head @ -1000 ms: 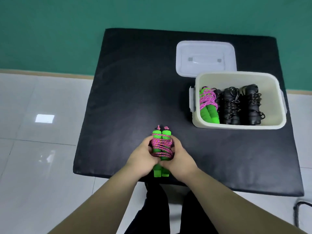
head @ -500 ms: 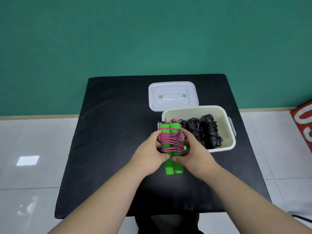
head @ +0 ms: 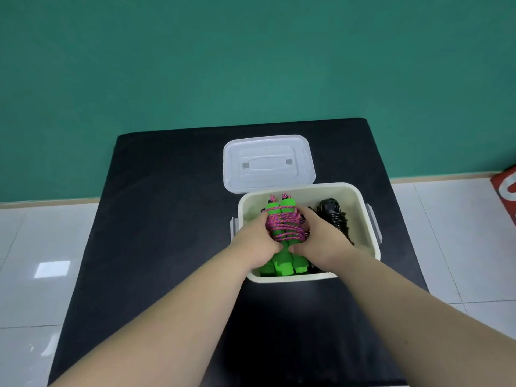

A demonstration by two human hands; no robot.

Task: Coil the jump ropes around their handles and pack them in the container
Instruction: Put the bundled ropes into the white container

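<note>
A jump rope with green handles and pink cord coiled round them [head: 283,223] is held over the left part of the cream container [head: 363,208]. My left hand [head: 255,241] grips its left side and my right hand [head: 321,240] grips its right side. Beneath it the green ends of another coiled rope [head: 300,268] show at the container's near wall. A black coiled rope [head: 333,216] lies in the container to the right, partly hidden by my right hand.
The container's translucent white lid [head: 268,163] lies flat on the black mat [head: 167,219] just behind the container. A green wall rises behind the mat, white floor tiles lie on both sides, and a red object [head: 506,188] sits at the right edge.
Both hands have carried the green-handled rope from the mat's near edge forward and right, into the container's left part. The camera has tilted up toward the wall.
</note>
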